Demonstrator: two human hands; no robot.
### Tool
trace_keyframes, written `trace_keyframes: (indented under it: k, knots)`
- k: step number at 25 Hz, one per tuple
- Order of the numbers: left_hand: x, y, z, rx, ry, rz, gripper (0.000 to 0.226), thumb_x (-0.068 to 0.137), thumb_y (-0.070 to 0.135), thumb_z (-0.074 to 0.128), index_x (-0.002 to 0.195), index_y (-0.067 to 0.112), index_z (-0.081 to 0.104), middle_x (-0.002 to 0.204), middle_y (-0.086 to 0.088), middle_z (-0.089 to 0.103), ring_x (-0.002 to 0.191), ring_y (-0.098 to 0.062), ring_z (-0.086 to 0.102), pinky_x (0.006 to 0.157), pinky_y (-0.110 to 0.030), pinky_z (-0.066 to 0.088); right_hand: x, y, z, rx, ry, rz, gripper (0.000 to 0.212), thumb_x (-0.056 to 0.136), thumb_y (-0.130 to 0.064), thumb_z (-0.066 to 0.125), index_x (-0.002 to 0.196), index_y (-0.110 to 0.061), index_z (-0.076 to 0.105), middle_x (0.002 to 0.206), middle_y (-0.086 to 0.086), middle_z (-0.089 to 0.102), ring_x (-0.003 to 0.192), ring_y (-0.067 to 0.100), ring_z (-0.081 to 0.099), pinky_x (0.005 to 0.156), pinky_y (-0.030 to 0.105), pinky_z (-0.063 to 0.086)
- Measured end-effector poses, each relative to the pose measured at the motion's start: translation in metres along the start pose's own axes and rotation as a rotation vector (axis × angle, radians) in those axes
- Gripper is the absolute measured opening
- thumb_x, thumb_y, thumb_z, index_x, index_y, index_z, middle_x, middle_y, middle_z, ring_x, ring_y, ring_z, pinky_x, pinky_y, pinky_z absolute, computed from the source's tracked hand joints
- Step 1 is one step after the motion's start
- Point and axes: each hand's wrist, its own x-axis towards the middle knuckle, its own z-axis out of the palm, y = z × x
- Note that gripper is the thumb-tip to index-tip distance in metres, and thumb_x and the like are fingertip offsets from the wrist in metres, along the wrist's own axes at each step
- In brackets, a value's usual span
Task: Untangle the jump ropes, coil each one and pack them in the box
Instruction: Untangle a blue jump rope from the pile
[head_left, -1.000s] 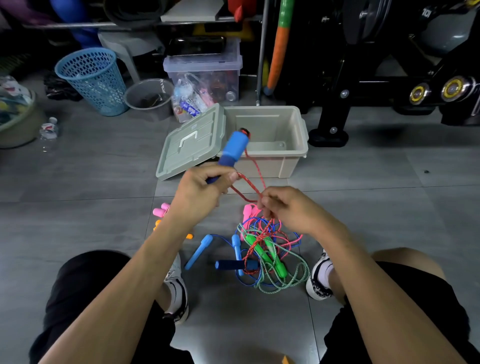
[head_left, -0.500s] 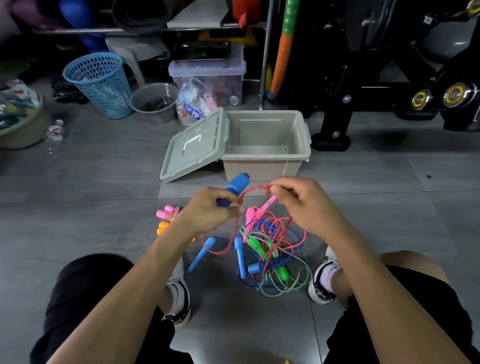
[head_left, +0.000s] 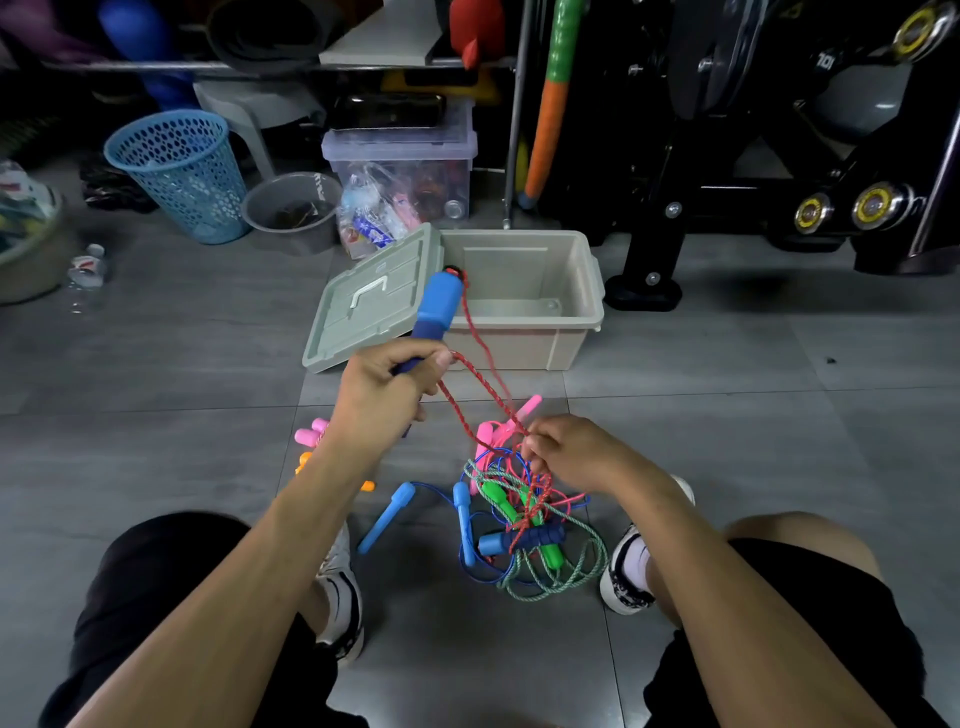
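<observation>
Task early: storage box (head_left: 524, 301) at 12 o'clock holds no rope; its ribbed lid (head_left: 371, 301) leans open against the 9 o'clock wall. No coil finished.

Left hand (head_left: 387, 395) is wrapped around the dark foam grip of a blue handle (head_left: 434, 312), pointed up toward 1 o'clock. Red braided rope (head_left: 478, 384) runs from the handle cap down to the right hand (head_left: 566, 454), whose fingertips pinch it just above the tangle (head_left: 524, 525).

Tangle lies on the grey tiled floor at 6 o'clock of the box: green twisted cord, thin blue and pink plastic cords, smooth cylindrical handles. Remaining: separate, coil, pack all.
</observation>
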Motion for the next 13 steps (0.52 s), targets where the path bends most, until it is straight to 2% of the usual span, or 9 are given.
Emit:
trace_keyframes:
  k: [2, 4, 7, 8, 10, 13]
  knots:
    - [0.003, -0.005, -0.004, 0.033, 0.052, -0.060, 0.026, 0.086, 0.015, 0.069, 0.068, 0.034, 0.074, 0.055, 0.012, 0.056, 0.052, -0.005, 0.049, 0.044, -0.021, 0.046, 0.001, -0.002, -0.005, -0.043, 0.068, -0.024, 0.032, 0.101, -0.020, 0.040, 0.075, -0.027, 0.056, 0.075, -0.010, 0.063, 0.081, 0.018, 0.065, 0.076, 0.033, 0.051]
    - [0.006, -0.014, -0.008, 0.248, 0.039, -0.160, 0.028, 0.084, 0.010, 0.067, 0.065, 0.031, 0.072, 0.053, 0.011, 0.055, 0.046, -0.005, 0.046, 0.048, -0.018, 0.043, -0.002, -0.013, -0.011, 0.025, 0.240, -0.170, 0.028, 0.101, -0.024, 0.042, 0.077, -0.027, 0.057, 0.068, -0.010, 0.060, 0.071, 0.017, 0.061, 0.072, 0.037, 0.052]
    - [0.004, -0.029, -0.010, 0.697, -0.221, -0.284, 0.020, 0.083, 0.015, 0.067, 0.070, 0.030, 0.070, 0.072, 0.003, 0.061, 0.062, -0.012, 0.057, 0.067, -0.023, 0.049, -0.016, -0.030, -0.021, 0.224, 0.427, -0.376, 0.022, 0.095, -0.037, 0.043, 0.085, -0.032, 0.062, 0.062, -0.010, 0.055, 0.061, 0.018, 0.054, 0.061, 0.031, 0.047]
    - [0.001, -0.029, -0.008, 0.710, -0.284, -0.267, 0.014, 0.082, 0.021, 0.071, 0.074, 0.031, 0.070, 0.074, 0.005, 0.061, 0.064, -0.009, 0.057, 0.069, -0.021, 0.049, -0.021, -0.034, -0.023, 0.229, 0.425, -0.413, 0.022, 0.095, -0.036, 0.044, 0.087, -0.032, 0.064, 0.062, -0.010, 0.055, 0.061, 0.020, 0.052, 0.059, 0.031, 0.046]
    - [-0.004, -0.023, -0.003, 0.550, -0.324, -0.119, 0.010, 0.079, 0.029, 0.077, 0.076, 0.034, 0.070, 0.071, 0.012, 0.060, 0.060, 0.002, 0.054, 0.063, -0.011, 0.042, -0.025, -0.038, -0.022, 0.125, 0.357, -0.447, 0.020, 0.098, -0.027, 0.049, 0.087, -0.027, 0.066, 0.064, -0.002, 0.058, 0.061, 0.023, 0.052, 0.060, 0.035, 0.044]
    - [-0.006, -0.012, 0.005, 0.359, -0.318, 0.106, 0.006, 0.079, 0.023, 0.078, 0.084, 0.028, 0.076, 0.081, 0.011, 0.067, 0.073, -0.003, 0.060, 0.069, -0.017, 0.044, -0.025, -0.040, -0.012, 0.044, 0.213, -0.455, 0.021, 0.099, -0.021, 0.051, 0.083, -0.026, 0.064, 0.061, 0.002, 0.052, 0.056, 0.019, 0.045, 0.054, 0.036, 0.038]
